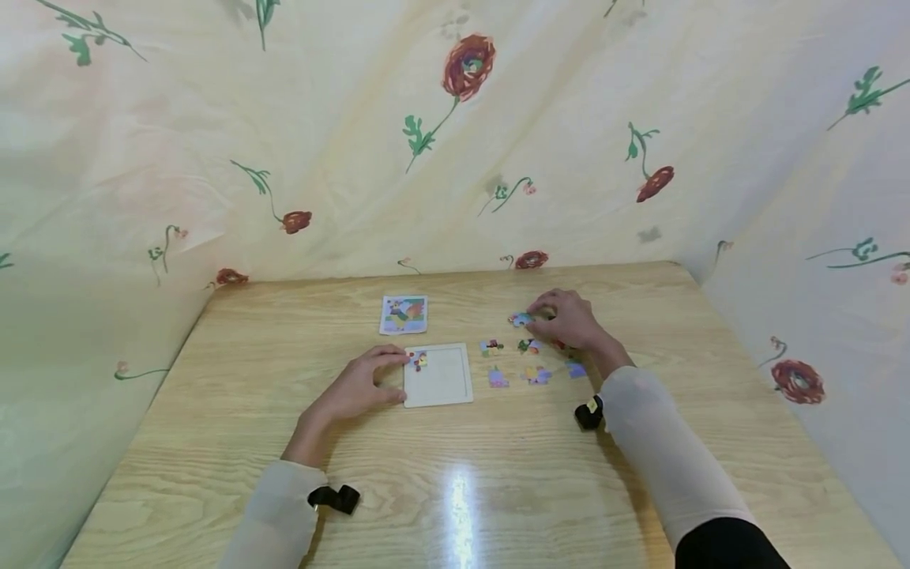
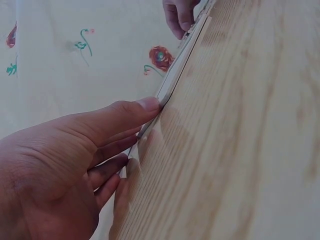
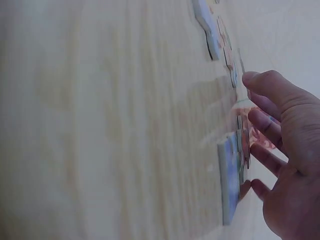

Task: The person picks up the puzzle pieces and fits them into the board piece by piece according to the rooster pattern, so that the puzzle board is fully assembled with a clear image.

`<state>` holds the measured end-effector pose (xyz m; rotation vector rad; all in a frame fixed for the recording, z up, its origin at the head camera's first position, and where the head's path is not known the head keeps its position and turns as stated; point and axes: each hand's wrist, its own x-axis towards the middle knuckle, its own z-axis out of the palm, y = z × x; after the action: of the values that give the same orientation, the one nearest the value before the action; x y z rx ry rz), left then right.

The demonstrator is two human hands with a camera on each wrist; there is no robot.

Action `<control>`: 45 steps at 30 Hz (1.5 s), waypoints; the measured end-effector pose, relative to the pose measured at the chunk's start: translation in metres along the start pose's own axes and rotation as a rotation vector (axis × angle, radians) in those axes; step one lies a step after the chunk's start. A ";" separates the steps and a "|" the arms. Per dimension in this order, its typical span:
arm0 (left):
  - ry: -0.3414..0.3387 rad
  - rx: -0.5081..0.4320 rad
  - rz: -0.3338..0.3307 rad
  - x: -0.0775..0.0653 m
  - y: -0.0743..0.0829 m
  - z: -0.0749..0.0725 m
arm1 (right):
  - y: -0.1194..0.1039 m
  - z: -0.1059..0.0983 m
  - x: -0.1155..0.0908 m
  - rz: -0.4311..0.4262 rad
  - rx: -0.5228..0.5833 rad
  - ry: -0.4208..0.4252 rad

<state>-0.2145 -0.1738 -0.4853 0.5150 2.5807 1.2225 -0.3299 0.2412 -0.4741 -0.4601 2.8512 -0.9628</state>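
A white square puzzle tray lies on the wooden table, with a small coloured puzzle piece in its upper left corner. My left hand touches the tray's left edge, its thumb near the lower corner and its fingers near the upper one. In the left wrist view, the thumb of my left hand lies along the tray edge. Over the loose pieces, my right hand has its fingertips at a blue puzzle piece. The right wrist view shows my right hand with its thumb and fingers apart.
A picture card lies behind the tray. Several loose pieces spread to the tray's right, among them a purple one and a yellow-purple one. Others are partly hidden beneath my right hand. A flowered cloth hangs behind the table.
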 end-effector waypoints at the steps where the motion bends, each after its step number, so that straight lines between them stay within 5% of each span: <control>1: -0.001 0.006 0.004 0.000 0.000 -0.001 | -0.001 0.000 0.000 -0.001 0.003 0.010; 20: 0.007 -0.001 0.018 -0.002 -0.004 -0.002 | -0.054 0.030 -0.001 -0.149 0.130 0.004; 45: 0.005 -0.002 0.033 -0.002 -0.003 0.000 | -0.115 0.085 -0.001 -0.274 0.012 -0.065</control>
<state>-0.2136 -0.1767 -0.4876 0.5564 2.5851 1.2378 -0.2841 0.1057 -0.4723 -0.8813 2.7706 -0.9832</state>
